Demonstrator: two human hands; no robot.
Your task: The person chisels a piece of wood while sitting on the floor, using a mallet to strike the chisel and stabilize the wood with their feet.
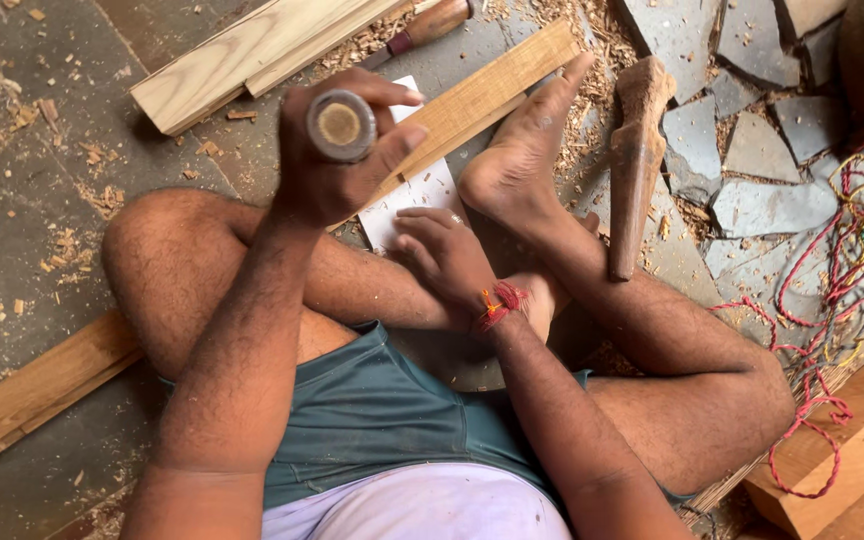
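Under the fingers lies a grey floor [32,210] strewn with wood chips. Left hand [337,150] clamps a round wooden handle [340,125], its working end hidden; right hand [442,250] presses flat, fingers together, on white paper [422,195]

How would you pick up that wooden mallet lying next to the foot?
Grip the wooden mallet by its narrow lower end, the handle, coming from the right side, away from the foot. It lies flat on the floor with the thick head pointing up the picture, so the slim end probably fits a hand best, and that side looks open.
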